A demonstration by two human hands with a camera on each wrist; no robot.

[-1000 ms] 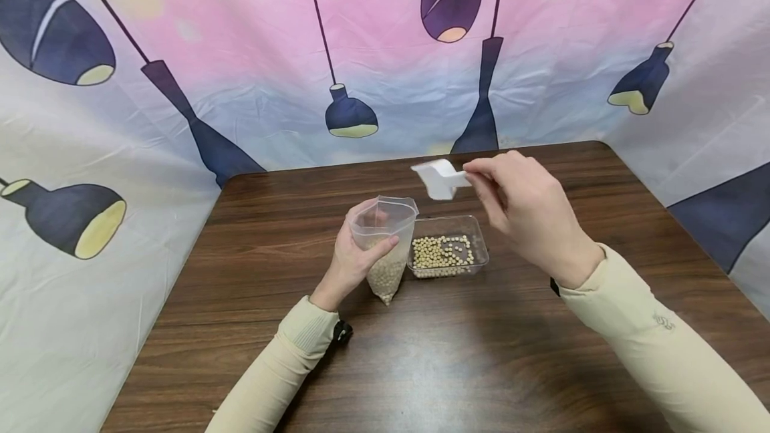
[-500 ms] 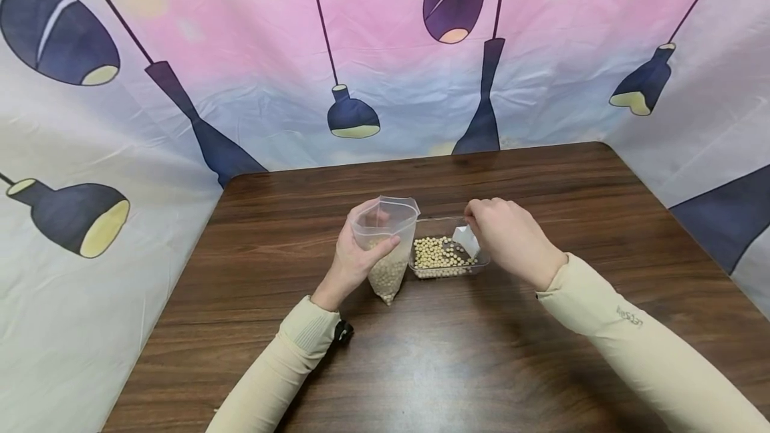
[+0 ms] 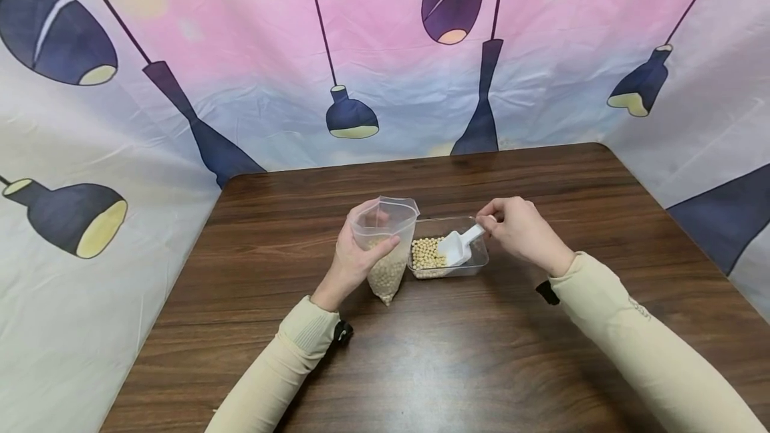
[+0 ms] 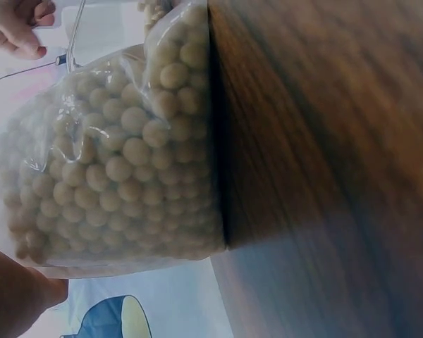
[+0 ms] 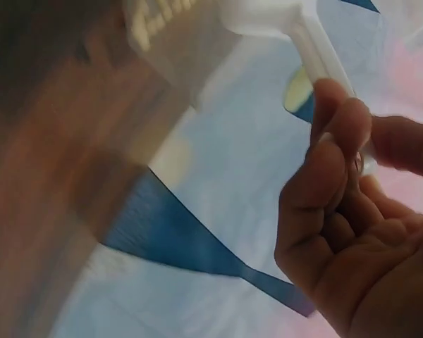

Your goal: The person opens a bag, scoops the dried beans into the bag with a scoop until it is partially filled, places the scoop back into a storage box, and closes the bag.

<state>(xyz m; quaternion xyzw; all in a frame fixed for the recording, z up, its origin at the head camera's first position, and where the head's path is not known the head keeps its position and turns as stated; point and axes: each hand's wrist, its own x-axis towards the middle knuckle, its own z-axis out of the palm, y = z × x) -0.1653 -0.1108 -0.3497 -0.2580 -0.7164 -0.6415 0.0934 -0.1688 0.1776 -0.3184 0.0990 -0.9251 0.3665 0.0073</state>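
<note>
A clear zip bag (image 3: 391, 256) stands open at the top on the table, its lower part filled with round pale-yellow beans (image 4: 120, 169). My left hand (image 3: 355, 249) grips the bag around its upper side, thumb across the front. Just right of the bag sits a clear plastic box (image 3: 478, 256) with more of these beans (image 3: 427, 254) toward its left side. A white scoop (image 3: 458, 247) is down in the box, its blade among the beans and its handle slanting up to the right. The fingertips of my right hand (image 3: 523, 229) pinch the handle's end, also plain in the right wrist view.
The dark wood-grain table (image 3: 421, 366) reaches back to a printed cloth (image 3: 385, 105) with hanging-lamp drawings, which also closes off both sides. Bag and box stand close together near the table's middle.
The scoop was above and behind the box, then went down into its right side. Now its blade has moved left into the beans. My left hand and the bag have stayed put.
</note>
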